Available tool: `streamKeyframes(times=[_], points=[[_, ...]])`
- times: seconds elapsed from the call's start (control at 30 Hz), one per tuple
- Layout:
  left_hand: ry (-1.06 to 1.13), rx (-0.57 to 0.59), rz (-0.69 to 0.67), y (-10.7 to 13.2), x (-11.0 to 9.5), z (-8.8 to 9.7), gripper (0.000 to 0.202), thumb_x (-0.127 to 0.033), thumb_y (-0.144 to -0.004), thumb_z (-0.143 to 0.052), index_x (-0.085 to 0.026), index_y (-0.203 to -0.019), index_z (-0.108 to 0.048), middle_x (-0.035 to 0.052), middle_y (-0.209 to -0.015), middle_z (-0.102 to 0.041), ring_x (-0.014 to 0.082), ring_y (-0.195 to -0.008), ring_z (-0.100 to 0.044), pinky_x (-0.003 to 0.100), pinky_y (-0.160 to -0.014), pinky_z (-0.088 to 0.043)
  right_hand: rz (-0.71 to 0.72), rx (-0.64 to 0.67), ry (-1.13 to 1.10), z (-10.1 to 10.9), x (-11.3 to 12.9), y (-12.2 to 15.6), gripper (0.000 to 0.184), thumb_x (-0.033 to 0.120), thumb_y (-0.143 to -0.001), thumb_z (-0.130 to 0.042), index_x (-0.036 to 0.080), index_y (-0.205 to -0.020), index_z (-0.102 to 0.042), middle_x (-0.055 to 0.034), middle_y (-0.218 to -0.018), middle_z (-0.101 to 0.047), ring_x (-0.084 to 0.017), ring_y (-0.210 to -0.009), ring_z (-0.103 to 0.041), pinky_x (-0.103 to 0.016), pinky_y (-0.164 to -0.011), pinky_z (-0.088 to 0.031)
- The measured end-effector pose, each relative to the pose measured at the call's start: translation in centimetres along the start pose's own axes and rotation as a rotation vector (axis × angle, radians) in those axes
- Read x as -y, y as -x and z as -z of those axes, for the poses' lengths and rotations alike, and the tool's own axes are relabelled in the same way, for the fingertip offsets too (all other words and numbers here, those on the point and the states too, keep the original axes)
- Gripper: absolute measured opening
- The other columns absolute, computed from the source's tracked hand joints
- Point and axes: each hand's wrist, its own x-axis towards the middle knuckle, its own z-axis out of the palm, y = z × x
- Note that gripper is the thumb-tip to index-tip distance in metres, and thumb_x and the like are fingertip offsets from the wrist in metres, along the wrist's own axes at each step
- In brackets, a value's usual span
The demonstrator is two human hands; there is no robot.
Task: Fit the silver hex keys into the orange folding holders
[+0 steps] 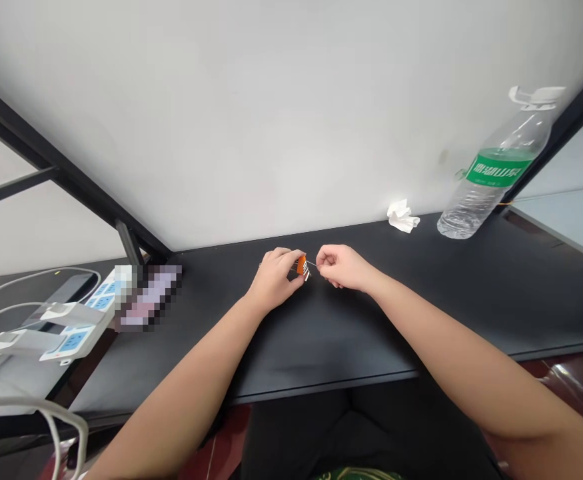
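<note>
Over black table [206, 277], centre of frame: gripping small orange piece [302, 265] in left hand [274, 279], pinching thin strand [312, 263] with right hand [344, 267]; apparently drawing or threading it, next calling for steady pinch.

Held between thumb and fingers of the left hand [276, 280], a small orange piece [300, 265], barred dark and white along its right side; partly covered by the fingers, too small to read fully; just to its right, a thin strand [312, 263], stretching nearly level towards the pinched fingertips of the right hand [344, 268].
</note>
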Motion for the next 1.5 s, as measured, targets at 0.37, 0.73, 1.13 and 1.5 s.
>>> streamKeyframes(times=[0.37,0.73,1.13,1.5], points=[[-0.011,0.016,0.014,0.1,-0.1,0.2,0.045,-0.018,-0.084,-0.071,-0.025,-0.127,-0.063,0.0079,-0.117,-0.074,0.0287,-0.117,-0.065,0.046,-0.101,-0.048,0.025,-0.008,0.024,-0.1,0.5,0.3,0.01,0.015,-0.073,-0.059,0.023,-0.078,-0.056,0.0062,-0.053,-0.058,-0.012,-0.044,-0.056,-0.022,-0.046,-0.042],[-0.056,-0.005,-0.049,0.1,-0.1,0.3,0.043,-0.02,-0.085,-0.07,-0.024,-0.127,-0.064,0.0082,-0.114,-0.075,0.0287,-0.115,-0.066,0.046,-0.102,-0.047,-0.049,-0.023,-0.204,-0.2,0.5,0.0,0.01,0.018,-0.079,-0.07,0.02,-0.079,-0.06,0.0026,-0.06,-0.061,-0.011,-0.046,-0.053,-0.021,-0.04,-0.04],[-0.076,-0.115,-0.117,0.0,-1.5,0.4,0.038,-0.031,-0.09,-0.071,-0.023,-0.127,-0.067,0.0122,-0.124,-0.073,0.0297,-0.12,-0.065,0.048,-0.108,-0.045,-0.046,0.066,-0.692,-1.2,0.3,-0.4,0.037,0.038,-0.075,-0.089,0.017,-0.088,-0.062,-0.0015,-0.077,-0.07,-0.007,-0.052,-0.055,-0.02,-0.045,-0.044],[-0.031,-0.116,-0.157,0.1,-1.0,-0.1,0.035,-0.026,-0.091,-0.069,-0.021,-0.125,-0.062,0.0097,-0.12,-0.075,0.0268,-0.114,-0.069,0.047,-0.109,-0.045,-0.023,0.016,-0.181,-1.2,-0.5,-0.7,0.028,0.042,-0.094,-0.073,0.019,-0.083,-0.063,-0.0006,-0.069,-0.066,-0.011,-0.057,-0.061,-0.02,-0.047,-0.048]])
